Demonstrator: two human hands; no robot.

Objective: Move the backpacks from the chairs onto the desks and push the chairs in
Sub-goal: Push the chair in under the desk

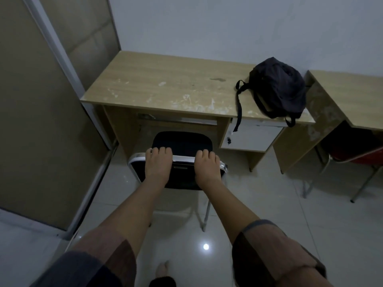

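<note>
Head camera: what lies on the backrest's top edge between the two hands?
Nothing: between the left hand and the right hand, the chair backrest's top rail is bare.

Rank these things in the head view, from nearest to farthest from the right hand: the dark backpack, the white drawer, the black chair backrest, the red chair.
1. Black chair backrest: gripped by the right hand.
2. White drawer: under the desktop, to the right.
3. Dark backpack: on the desk's right end.
4. Red chair: under the neighbouring desk, far right.
</note>
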